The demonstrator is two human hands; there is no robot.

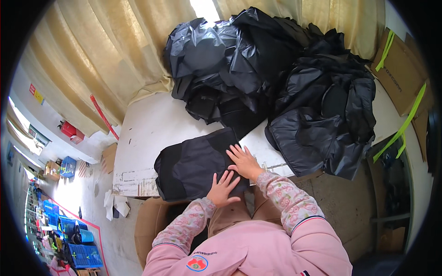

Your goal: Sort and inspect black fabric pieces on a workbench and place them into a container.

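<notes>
A flat black fabric piece (199, 161) with a smoother dark panel in its middle lies at the front edge of the white table (142, 124), partly hanging over it. My left hand (223, 189) rests on its near right part, fingers spread and a ring on one finger. Just beyond, my right hand (245, 163) lies flat along the piece's right edge, fingers stretched out. The two hands almost meet. Neither one grips anything.
Heaped black fabric pieces (239, 60) fill the table's back, and another pile (327, 110) covers its right side. Behind hang beige curtains (101, 50). Cardboard (400, 73) with yellow-green straps leans at right. Blue crates (83, 250) stand on the floor at far left.
</notes>
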